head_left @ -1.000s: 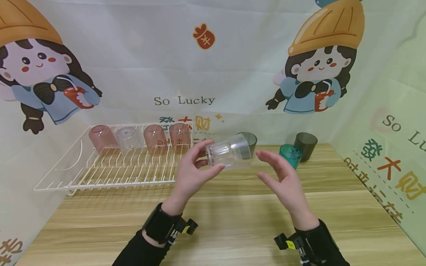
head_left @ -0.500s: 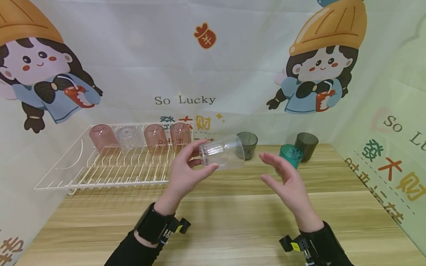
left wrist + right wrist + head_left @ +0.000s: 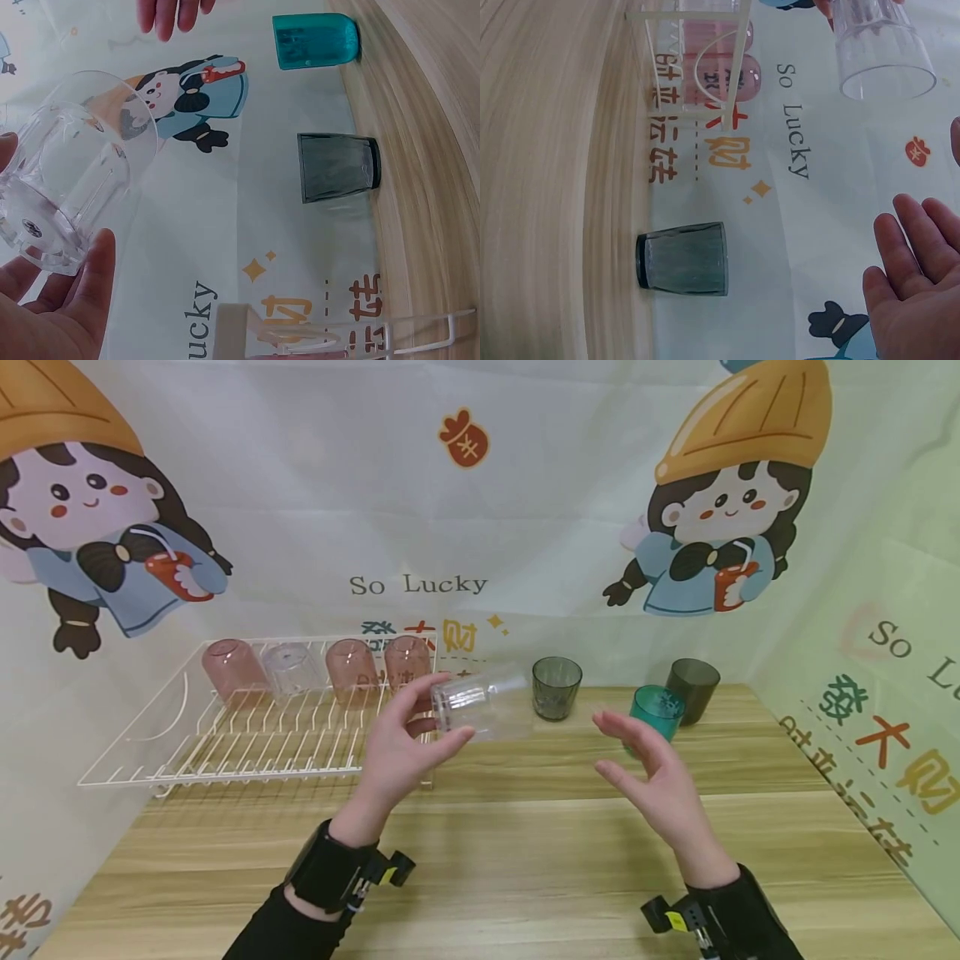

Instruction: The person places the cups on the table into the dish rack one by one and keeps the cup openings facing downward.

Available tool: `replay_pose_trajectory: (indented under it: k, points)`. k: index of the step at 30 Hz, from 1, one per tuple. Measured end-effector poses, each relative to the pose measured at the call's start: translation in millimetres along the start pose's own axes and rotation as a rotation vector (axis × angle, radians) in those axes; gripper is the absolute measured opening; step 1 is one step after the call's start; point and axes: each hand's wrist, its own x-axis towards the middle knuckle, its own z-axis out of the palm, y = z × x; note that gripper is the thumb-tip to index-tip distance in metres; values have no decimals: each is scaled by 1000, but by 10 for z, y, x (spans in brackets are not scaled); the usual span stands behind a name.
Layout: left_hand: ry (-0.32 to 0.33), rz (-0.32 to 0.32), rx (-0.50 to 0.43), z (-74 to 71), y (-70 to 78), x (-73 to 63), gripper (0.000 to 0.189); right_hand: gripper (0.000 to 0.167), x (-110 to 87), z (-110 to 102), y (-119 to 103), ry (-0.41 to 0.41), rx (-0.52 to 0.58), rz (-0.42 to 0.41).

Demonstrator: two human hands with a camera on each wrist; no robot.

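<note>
Head view: a clear, colourless, fluted tumbler (image 3: 483, 703) is held in the air, seen just to the right of a white wire rack (image 3: 255, 774). It is tipped nearly onto its side, its thick base turned toward the rack and its mouth away; the backdrop is seen through its wall.

On the rack, three translucent pink tumblers (image 3: 351, 672) and one colourless ribbed tumbler (image 3: 291, 672) are stood mouth down in a row along the back. To the right of the rack, a smoky grey-green tapered tumbler (image 3: 557, 689) is set upright; farther right, a teal tumbler (image 3: 657, 712) and a dark grey-brown tumbler (image 3: 693, 689) are placed close together. All are supported by a pale wood-grain table (image 3: 510, 877), enclosed by a whitish cloth backdrop (image 3: 540, 485) printed with cartoon figures and lettering.

The fluted tumbler is gripped near its base by the left hand (image 3: 405, 739), between thumb and fingers. The right hand (image 3: 652, 777), well to the right of the rack, is spread, thumb apart from fingers, with nothing held or touched.
</note>
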Motion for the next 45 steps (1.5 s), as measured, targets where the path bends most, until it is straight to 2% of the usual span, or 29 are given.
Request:
replay_pose_trajectory:
  k: [10, 15, 25, 32, 45]
  points:
    - [37, -25, -2, -152, -55, -14, 63, 51, -41, -33, 75, -14, -37, 28]
    - [44, -62, -20, -221, -67, -30, 63, 51, -59, -49, 113, -25, -53, 41]
    - [85, -127, 19, -376, -95, -70, 65, 53, -99, -92, 201, -34, -102, 68]
    - [128, -135, 54, -493, -137, -99, 63, 51, -112, -138, 238, -38, -154, 91]
    - [162, -146, 86, -649, -194, -129, 60, 52, -145, -222, 272, -37, -193, 95]
